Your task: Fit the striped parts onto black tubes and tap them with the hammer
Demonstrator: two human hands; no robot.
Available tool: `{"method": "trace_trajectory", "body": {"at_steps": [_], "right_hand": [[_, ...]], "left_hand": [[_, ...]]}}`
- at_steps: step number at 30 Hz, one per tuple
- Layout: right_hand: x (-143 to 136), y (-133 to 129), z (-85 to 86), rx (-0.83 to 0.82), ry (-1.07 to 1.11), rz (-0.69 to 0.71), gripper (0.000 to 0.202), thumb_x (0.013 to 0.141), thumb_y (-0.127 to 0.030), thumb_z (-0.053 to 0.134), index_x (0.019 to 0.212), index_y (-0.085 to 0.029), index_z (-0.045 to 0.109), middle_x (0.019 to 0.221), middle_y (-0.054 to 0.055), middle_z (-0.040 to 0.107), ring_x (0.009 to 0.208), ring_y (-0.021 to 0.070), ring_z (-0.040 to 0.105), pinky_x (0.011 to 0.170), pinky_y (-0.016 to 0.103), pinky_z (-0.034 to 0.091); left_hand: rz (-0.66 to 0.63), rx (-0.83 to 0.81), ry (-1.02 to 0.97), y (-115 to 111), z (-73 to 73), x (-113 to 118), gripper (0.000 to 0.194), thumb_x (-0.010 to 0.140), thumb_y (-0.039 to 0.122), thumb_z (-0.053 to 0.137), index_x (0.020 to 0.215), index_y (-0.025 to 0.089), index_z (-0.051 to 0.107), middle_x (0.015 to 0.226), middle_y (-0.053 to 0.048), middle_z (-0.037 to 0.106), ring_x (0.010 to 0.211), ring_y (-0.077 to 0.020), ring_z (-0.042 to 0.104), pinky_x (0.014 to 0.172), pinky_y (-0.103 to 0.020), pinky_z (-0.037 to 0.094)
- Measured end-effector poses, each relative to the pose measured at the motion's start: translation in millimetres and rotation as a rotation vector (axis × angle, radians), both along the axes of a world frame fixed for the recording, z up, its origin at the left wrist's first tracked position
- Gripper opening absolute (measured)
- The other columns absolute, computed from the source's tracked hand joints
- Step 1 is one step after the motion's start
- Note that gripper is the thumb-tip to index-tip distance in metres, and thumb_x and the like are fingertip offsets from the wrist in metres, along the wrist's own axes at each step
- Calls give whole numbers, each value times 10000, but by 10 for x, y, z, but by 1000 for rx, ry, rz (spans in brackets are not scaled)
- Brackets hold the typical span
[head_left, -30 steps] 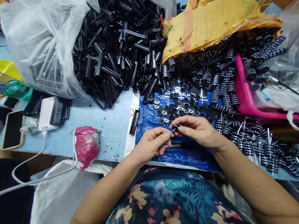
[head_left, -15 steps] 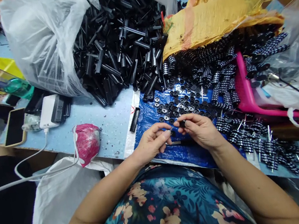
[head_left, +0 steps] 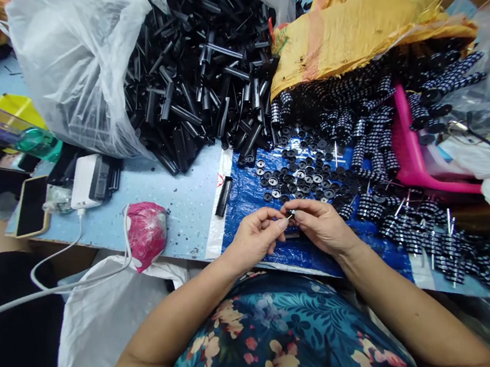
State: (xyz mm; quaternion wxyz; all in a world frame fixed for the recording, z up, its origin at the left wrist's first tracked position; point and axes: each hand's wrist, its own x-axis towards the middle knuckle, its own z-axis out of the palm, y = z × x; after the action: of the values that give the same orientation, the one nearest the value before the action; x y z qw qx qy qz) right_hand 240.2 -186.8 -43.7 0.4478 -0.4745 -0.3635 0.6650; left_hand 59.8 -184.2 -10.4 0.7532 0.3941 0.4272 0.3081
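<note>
My left hand (head_left: pixel 259 234) is closed, thumb against forefinger, pinching a thin metal pin (head_left: pixel 289 217). Close against it, my right hand (head_left: pixel 324 227) pinches a small black round cap (head_left: pixel 292 212); the fingers hide most of it. Pin and cap meet between the two hands, but how far the pin goes in cannot be made out. Just beyond the fingers, several black and silver-centred round caps (head_left: pixel 302 180) lie loose on a blue plastic sheet (head_left: pixel 248 201). A single black tube (head_left: pixel 223 196) rests at the sheet's left edge.
Black tubes (head_left: pixel 185 94) spill from a clear plastic bag (head_left: pixel 73 80) at the back. Checkered rollers (head_left: pixel 443 246) with metal pins lie to the right, by a pink basket (head_left: pixel 412 164) and a yellow sack (head_left: pixel 355 32). A pink wrapped bundle (head_left: pixel 148 235) and cable sit left.
My hands have come together, bringing the pin and the cap into contact. The right hand has moved left and slightly down. The whole view has shifted a little.
</note>
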Motion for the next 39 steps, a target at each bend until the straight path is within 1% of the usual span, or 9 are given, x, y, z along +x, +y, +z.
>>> {"method": "trace_trajectory", "body": {"at_steps": [5,9,12,16,20,23,26,28,39], "right_hand": [[-14,20,19,223,-164,99,407,792,-488,793,1141,-290,726,1022,43,759,774,194,708,725,372,609],[153,318,67,634,-782,-22,396,903,-392,691,1271,-253,653,1216,96,705,1072,272,663,971,465,528],[261,562,65,877,-1216,177,276,968,-261,579,1220,-204,675,1249,112,691,1131,292,624,1017,474,471],[281,682,7,1004,-1372,434,265,1000,-206,500,1193,-191,681,1211,105,709,1066,270,628,932,438,480],[262,609,41,907,-1193,317,239,990,-268,545,1163,-213,701,1139,109,724,1033,268,638,937,452,490],[207,456,147,616,-746,164,248,922,-379,672,1139,-265,713,1085,73,729,971,236,668,886,413,546],[107,277,207,287,-277,186,280,874,-434,730,1114,-289,730,1018,32,748,887,190,698,836,359,579],[53,188,198,169,-122,200,292,845,-441,762,1091,-286,748,1007,28,757,879,177,704,862,352,580],[86,25,83,123,-31,170,287,789,-397,823,1044,-279,765,966,12,753,873,150,703,853,302,587]], "left_hand": [[111,-13,-104,-31,-31,-28,577,846,521,694,1278,211,470,688,55,622,426,-51,474,434,-181,319],[254,-43,-158,36,9,-157,488,870,510,674,1219,187,561,713,26,630,446,-47,479,436,-175,323],[340,-98,-189,101,31,-223,438,883,521,652,1159,190,574,715,22,629,447,-55,487,417,-169,323],[339,-154,-199,129,23,-229,431,851,477,700,1150,199,563,750,18,640,452,-63,500,384,-164,313],[305,-199,-181,126,18,-231,427,841,451,708,1140,178,576,732,15,648,424,-55,488,382,-165,296],[207,-211,-170,113,40,-231,392,832,471,711,1031,151,601,731,-4,665,421,-52,496,382,-168,283],[81,-200,-164,85,72,-200,367,821,472,723,936,143,607,710,-6,665,418,-46,489,380,-171,262],[30,-186,-158,61,88,-172,366,822,475,722,936,145,613,705,0,662,416,-43,483,383,-172,254],[-24,-134,-86,-74,112,-127,398,813,512,723,926,144,624,692,5,641,419,-38,456,414,-182,264]]}}
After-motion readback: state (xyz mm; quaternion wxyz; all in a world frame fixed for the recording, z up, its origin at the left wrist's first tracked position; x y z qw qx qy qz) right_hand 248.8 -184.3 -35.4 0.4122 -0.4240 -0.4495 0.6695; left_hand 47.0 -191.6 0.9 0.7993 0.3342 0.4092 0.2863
